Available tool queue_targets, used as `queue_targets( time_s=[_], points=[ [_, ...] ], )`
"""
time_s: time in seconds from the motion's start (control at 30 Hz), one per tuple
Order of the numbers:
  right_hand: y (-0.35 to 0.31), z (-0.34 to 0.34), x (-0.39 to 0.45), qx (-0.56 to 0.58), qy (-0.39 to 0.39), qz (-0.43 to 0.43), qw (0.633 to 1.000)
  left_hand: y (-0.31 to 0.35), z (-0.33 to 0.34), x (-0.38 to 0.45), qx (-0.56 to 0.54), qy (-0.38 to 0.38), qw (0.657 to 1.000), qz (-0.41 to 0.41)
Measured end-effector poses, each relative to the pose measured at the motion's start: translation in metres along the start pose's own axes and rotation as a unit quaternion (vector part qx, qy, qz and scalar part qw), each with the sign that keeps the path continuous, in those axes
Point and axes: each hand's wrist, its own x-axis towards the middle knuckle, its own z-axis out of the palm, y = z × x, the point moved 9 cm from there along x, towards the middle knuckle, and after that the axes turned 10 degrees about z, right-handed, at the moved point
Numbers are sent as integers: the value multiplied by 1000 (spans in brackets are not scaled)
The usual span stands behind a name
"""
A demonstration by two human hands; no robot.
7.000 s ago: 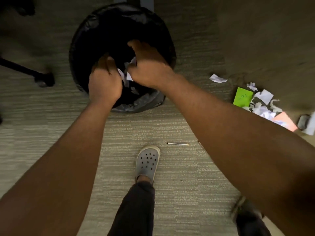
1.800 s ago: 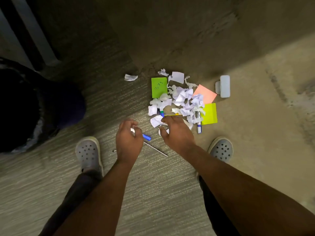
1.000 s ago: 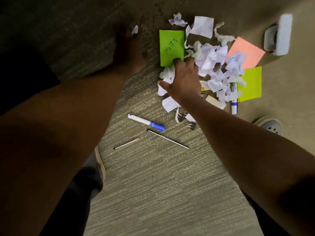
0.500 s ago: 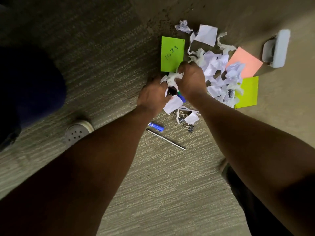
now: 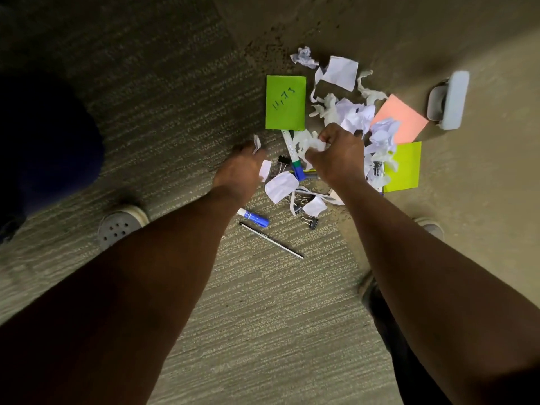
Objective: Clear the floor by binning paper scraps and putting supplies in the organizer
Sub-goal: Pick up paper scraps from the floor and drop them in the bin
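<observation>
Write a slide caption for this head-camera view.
Both hands, left and right, gather white paper scraps among sticky notes and markers.

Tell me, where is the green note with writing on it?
In the head view, the green note lies flat on the floor at the upper left of the scrap pile, just above the right hand and beyond the marker.

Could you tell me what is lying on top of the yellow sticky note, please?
Crumpled white paper scraps overlap the left edge of the yellow sticky note. A marker with black printed lettering shows among them. How far the note and marker run under the scraps is hidden.
</observation>
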Motion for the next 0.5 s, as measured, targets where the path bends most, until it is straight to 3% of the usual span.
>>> queue_targets(
  time_s=[0.17, 0.3, 0.37, 0.5],
  points=[
    [2, -2, -9, 13, 3, 3, 1000, 8, -6, 6, 42, 14, 999, 15],
    [3, -4, -14, 52, 3, 20, 998, 7, -2, 5, 14, 1, 1000, 15],
    [5, -7, -16, 82, -5, 46, 996, -4, -3, -6, -73, 17, 997, -29],
    [5, -5, -22, 139, -46, 112, 983, -22, -18, -47, -246, 88, 955, -141]
  ],
)
